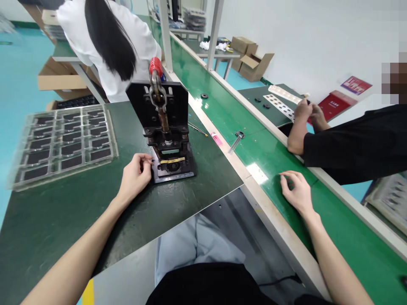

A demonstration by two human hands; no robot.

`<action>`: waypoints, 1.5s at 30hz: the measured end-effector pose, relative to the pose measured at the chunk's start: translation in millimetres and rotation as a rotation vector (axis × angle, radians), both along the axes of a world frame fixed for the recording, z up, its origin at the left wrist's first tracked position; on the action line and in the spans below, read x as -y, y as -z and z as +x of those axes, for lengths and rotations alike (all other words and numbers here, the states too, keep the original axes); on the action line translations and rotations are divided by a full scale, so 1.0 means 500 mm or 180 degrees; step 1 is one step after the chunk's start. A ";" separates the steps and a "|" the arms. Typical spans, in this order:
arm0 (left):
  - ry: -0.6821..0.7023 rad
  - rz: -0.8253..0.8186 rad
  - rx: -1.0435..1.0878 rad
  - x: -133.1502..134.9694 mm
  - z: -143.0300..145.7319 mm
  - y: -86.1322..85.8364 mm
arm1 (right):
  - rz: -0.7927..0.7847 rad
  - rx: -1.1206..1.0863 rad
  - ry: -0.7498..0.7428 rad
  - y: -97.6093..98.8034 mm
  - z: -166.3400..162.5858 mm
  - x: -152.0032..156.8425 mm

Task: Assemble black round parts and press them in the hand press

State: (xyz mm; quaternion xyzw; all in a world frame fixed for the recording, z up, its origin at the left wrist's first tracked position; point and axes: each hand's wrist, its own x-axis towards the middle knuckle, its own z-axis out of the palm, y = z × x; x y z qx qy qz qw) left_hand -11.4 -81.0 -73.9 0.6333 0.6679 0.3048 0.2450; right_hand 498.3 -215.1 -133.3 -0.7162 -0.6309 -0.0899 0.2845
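My left arm reaches forward over the dark counter (63,212), and just beyond and right of my left hand (135,176) stands the press (167,127), its long axis upright, its red-tipped lever (155,67) pointing up and away from me. My left hand's fingertips are pinched together against the left edge of the press's base (173,167); whether they hold anything, I cannot tell. My right arm stretches out over the green belt (229,114); my right hand (295,190) rests there palm down, fingers curled loosely, holding nothing. Left of my left hand lies a tray (63,142) of dark parts.
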 end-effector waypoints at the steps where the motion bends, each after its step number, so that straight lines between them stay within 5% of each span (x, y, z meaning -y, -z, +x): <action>1: 0.0005 0.0012 -0.0008 -0.001 0.000 0.001 | -0.0087 -0.0050 -0.0125 -0.006 -0.018 -0.025; 5: 0.0034 0.0064 -0.0076 -0.005 -0.003 0.008 | -0.0508 -0.0107 -0.0488 -0.024 -0.096 -0.167; 9: 0.0118 0.0143 -0.0155 -0.006 -0.010 0.014 | -0.0604 -0.0114 -0.0279 -0.027 -0.144 -0.307; 12: 0.0145 0.0170 -0.0171 -0.006 -0.013 0.015 | -0.0598 -0.0112 -0.0123 -0.022 -0.153 -0.356; 45: 0.0197 0.0166 -0.0231 -0.004 -0.014 0.017 | -0.0803 0.0258 0.0229 -0.009 -0.133 -0.299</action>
